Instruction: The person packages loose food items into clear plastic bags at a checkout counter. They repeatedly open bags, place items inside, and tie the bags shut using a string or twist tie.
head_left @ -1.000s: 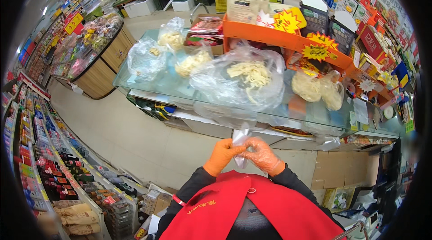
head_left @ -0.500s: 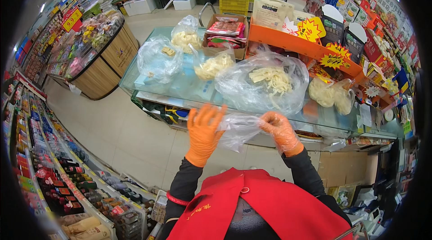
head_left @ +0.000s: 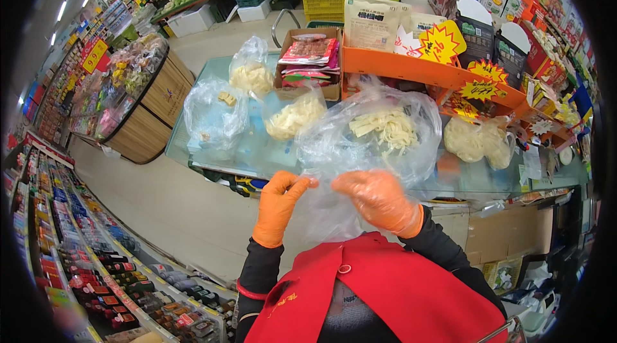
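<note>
Both my hands wear orange gloves, the right with a clear film glove over it. Thumb and forefinger of my left hand (head_left: pixel 277 208) are pinched at the upper edge of a thin clear plastic bag (head_left: pixel 328 217), which hangs limp between my hands. My right hand (head_left: pixel 382 201) is at the bag's other side, its fingertips pointing left and smeared by motion, so their grip is unclear. Beyond them, on the glass counter, a large clear bag (head_left: pixel 328 140) lies spread open with flat pale noodle-like strips (head_left: pixel 385 129) on it.
Filled bags of pale strips (head_left: pixel 294 118) stand on the counter (head_left: pixel 257 150), with others at its right (head_left: pixel 475 140). A bag with a few small pieces (head_left: pixel 215 121) lies at the left. Behind are a carton of red packets (head_left: pixel 312 54) and an orange display stand (head_left: pixel 398 63). Bottle shelves (head_left: pixel 128 279) flank my left.
My left hand has gone from spread fingers to a pinch at the bag's edge. My right hand has moved left, toward my left hand, and the bag now hangs lower and nearer my chest.
</note>
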{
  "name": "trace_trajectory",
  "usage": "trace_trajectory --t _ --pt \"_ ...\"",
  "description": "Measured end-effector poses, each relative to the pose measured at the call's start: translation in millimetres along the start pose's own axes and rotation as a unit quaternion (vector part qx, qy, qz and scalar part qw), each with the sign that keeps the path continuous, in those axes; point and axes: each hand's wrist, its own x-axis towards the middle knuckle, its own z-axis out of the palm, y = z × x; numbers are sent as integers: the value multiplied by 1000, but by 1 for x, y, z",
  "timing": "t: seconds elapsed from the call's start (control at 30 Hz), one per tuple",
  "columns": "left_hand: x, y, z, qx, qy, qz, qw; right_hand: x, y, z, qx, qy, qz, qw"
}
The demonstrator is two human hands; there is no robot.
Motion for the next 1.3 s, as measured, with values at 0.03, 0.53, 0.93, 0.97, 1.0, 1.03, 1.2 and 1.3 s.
trace_trajectory --t 0.03,0.53,0.93,0.97,1.0,1.03,1.2,1.3 --pt "8 4 3 -19 1 -32 999 6 2 -4 -18 -49 2 999" --pt "97 -5 12 -252 -40 -150 955 23 100 -15 -26 -218 22 975" --pt "138 -11 16 77 -13 -1 997 -56 113 -52 -74 94 295 948" --pt "140 -11 12 78 -29 -6 996 -54 116 -49 -89 108 310 940" --pt "143 -10 9 63 -57 -19 996 -47 123 -50 -102 120 324 933" --pt "147 -8 6 47 -85 -32 995 -39 131 -53 -117 132 337 925" --pt "168 -14 29 11 -360 -66 931 -9 211 -20 -376 -324 308 812" --pt "181 -60 49 136 -410 64 900 27 247 -17 -399 -422 291 760"
